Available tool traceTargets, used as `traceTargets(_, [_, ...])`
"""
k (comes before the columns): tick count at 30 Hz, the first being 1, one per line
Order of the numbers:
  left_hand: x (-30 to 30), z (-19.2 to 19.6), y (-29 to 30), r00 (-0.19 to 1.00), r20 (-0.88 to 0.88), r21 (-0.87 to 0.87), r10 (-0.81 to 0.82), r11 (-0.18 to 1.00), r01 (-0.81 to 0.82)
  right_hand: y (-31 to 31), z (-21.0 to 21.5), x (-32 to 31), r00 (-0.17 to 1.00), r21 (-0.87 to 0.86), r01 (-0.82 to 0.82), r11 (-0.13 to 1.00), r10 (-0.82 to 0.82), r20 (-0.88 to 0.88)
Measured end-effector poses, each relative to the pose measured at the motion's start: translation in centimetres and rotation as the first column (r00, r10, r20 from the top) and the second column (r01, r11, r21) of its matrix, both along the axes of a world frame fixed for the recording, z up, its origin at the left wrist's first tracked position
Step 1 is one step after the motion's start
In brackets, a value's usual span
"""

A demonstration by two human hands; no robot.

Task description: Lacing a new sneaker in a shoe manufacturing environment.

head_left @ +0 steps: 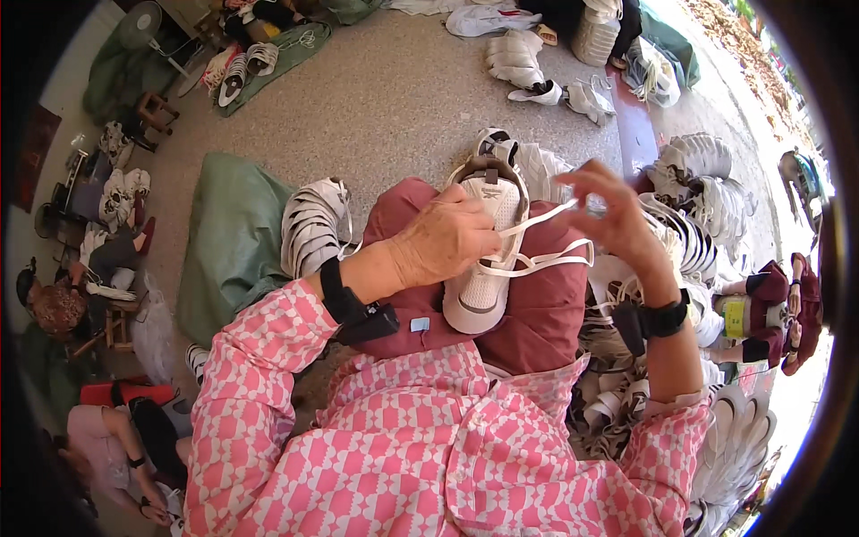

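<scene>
A white sneaker (472, 300) with a grey-brown collar lies across my lap, toe toward me. My left hand (449, 234) is closed over its left side, fingertips at the tongue and eyelets; what lies under them is partly hidden. From the right-hand eyelets a white shoelace (540, 217) runs nearly straight to my right hand (613, 213), raised beside the shoe. Its thumb and fingers curve around the lace's end. Another stretch of lace forms a loop (559, 259) lying over my right thigh.
Nested white shoe uppers (313, 224) stand left of my knee, beside a green cloth (224, 242). More uppers (693, 237) are heaped at my right, with stacked pale soles (738, 447) nearer me. Other people sit at left and right. A fan (140, 27) stands far left.
</scene>
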State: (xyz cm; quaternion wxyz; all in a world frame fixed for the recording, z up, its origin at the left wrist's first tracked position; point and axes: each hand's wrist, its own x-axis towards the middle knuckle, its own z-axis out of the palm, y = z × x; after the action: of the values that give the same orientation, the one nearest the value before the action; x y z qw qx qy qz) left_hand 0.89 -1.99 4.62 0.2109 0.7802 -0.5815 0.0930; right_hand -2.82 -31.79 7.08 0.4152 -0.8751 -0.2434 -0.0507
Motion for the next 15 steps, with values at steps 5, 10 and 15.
traceTargets(5, [-0.7, -1.5, -2.0, 1.0, 0.019, -0.059, -0.004, 0.998, 0.005, 6.0, -0.6, -0.4, 0.978, -0.168, -0.206, 0.964, 0.2, -0.052])
traceTargets(10, [-1.3, -1.4, -2.6, 0.992, -0.097, -0.084, 0.079, 0.993, -0.088, 5.5, -1.7, -0.3, 0.978, -0.18, -0.198, 0.963, 0.206, 0.028])
traceTargets(15, [-1.4, -0.2, -2.5, 0.997, -0.011, -0.042, 0.07, 0.997, -0.07, 5.3, -1.9, -0.2, 0.974, -0.18, -0.222, 0.958, 0.227, 0.008])
